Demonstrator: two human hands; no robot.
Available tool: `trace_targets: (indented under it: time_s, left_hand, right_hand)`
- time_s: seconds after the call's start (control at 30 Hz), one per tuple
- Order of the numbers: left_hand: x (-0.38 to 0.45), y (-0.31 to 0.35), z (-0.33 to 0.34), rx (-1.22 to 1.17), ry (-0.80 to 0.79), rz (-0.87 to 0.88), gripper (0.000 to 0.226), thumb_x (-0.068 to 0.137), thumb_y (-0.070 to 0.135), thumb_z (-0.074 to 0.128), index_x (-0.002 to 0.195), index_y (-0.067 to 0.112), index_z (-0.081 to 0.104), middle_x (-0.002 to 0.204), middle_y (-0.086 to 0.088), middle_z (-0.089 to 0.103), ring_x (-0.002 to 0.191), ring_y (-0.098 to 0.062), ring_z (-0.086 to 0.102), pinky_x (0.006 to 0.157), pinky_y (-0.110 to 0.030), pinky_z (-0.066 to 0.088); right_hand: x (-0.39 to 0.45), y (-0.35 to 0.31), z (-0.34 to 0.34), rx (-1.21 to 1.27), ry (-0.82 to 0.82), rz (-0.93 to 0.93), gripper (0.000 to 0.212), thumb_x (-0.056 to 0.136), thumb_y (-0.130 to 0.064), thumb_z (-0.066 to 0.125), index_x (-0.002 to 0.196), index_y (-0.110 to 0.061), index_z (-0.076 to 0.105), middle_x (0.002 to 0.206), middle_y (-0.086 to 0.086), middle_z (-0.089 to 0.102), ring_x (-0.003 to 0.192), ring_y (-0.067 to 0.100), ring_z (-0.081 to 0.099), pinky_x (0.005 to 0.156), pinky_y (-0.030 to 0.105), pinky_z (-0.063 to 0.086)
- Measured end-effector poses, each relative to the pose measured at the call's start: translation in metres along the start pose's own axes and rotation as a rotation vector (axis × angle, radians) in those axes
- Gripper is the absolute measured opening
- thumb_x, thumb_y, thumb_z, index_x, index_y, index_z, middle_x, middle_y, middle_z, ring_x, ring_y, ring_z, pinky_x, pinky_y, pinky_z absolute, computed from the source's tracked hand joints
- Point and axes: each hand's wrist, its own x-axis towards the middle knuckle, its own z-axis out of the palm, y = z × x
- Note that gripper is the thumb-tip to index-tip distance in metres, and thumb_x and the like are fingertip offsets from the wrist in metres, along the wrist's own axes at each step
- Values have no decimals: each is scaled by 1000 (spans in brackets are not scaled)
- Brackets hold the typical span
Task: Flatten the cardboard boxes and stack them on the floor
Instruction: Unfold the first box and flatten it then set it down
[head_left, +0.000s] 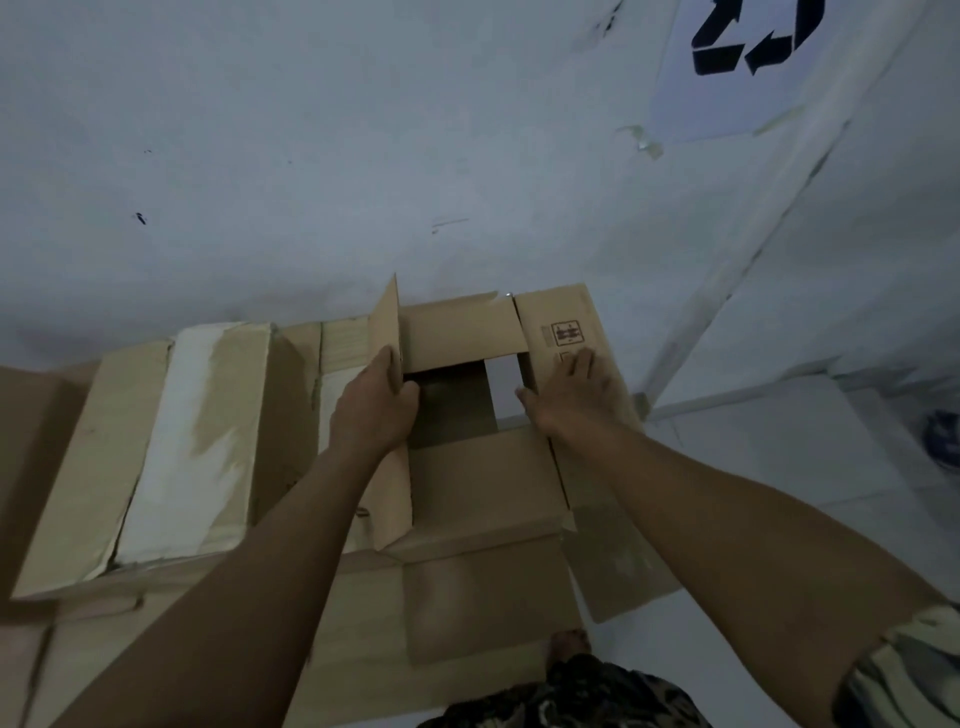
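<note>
- Far left, a flattened tan cardboard box (171, 447) is lain on the floor pile.
- The upright left flap (390, 415) of the open brown cardboard box (483, 467) is pinched in the left hand (376, 410) grip.
- The right flap (566, 322) is pressed outward under the flat, spread right hand (576, 395); box centred between both, probably collapsing sideways next.

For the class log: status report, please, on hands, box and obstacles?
Left hand grips upright flap. Right hand presses right flap flat. Box open, not flattened. Another box alongside.
</note>
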Motion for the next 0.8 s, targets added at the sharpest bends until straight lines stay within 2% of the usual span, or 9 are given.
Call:
trace_targets:
  time_s: [0.1, 0.2, 0.33, 0.4, 0.47, 0.53, 0.6, 0.7, 0.8]
  left_hand:
    - [-4, 0, -6, -30, 43, 53, 25, 94, 17, 50, 119, 14, 51, 90, -4, 57, 86, -26, 54, 72, -40, 47]
    - [5, -8, -18, 22, 88, 122, 54, 92, 13, 51, 145, 18, 41, 105, -8, 64, 92, -32, 61, 76, -41, 53]
    - [19, -15, -36, 276, 104, 104, 76, 90, 5, 52, 156, 12, 14, 105, -24, 64, 90, -43, 62, 64, -40, 45]
    - [16, -13, -36, 342, 72, -43, 82, 93, 8, 54, 156, 6, 2, 134, -32, 47, 111, -46, 55, 78, -45, 46]
    - [11, -14, -30, 421, 85, -172, 86, 96, 26, 54, 155, 3, -4, 157, -27, 13, 138, -43, 31, 102, -51, 39]
    - [13, -24, -20, 562, 127, -200, 94, 94, 50, 46, 154, 0, -5, 161, -22, -5, 148, -40, 4, 115, -59, 18]
    - [17, -37, -9, 618, 79, -234, 107, 87, 69, 38, 153, -1, -8, 161, -22, -13, 149, -38, -13, 116, -59, 1]
    - [22, -47, 10, 535, -27, -242, 111, 86, 72, 42, 153, -2, -6, 162, -22, -9, 149, -37, -10, 120, -54, 4]
    - [24, -57, 28, 374, -78, -245, 95, 93, 54, 51, 154, -1, 4, 162, -21, 4, 149, -36, 7, 120, -48, 17]
  right_hand:
    - [4, -10, 13, 64, -7, -14, 73, 100, -26, 51, 156, -1, 10, 163, 20, 8, 149, 37, 10, 119, 49, 23]
    - [8, -13, 10, 87, -12, -31, 68, 95, -16, 57, 150, 1, 22, 157, 23, 22, 145, 38, 22, 115, 48, 32]
    - [11, -9, 9, 81, -46, -41, 73, 95, -20, 59, 152, 1, 19, 158, 23, 21, 146, 37, 20, 114, 48, 33]
    - [14, -5, 13, 111, -33, -39, 72, 94, -23, 59, 151, -1, 20, 158, 21, 21, 145, 37, 20, 112, 49, 35]
    - [15, -1, 17, 126, -4, -18, 68, 95, -25, 57, 151, -7, 23, 158, 17, 22, 145, 37, 22, 110, 51, 36]
    - [14, 5, 20, 133, 86, -37, 57, 96, -28, 51, 147, -11, 31, 155, 15, 28, 141, 36, 28, 109, 52, 36]
    - [12, 12, 24, 142, 187, -100, 50, 95, -34, 49, 140, -15, 37, 150, 15, 32, 136, 37, 31, 108, 53, 34]
    - [10, 23, 33, 189, 193, -121, 56, 96, -40, 49, 145, -23, 29, 156, 13, 19, 144, 39, 18, 115, 54, 20]
    - [13, 31, 42, 194, 140, -136, 65, 99, -45, 42, 155, -29, 13, 164, 13, 4, 150, 35, 3, 121, 52, 10]
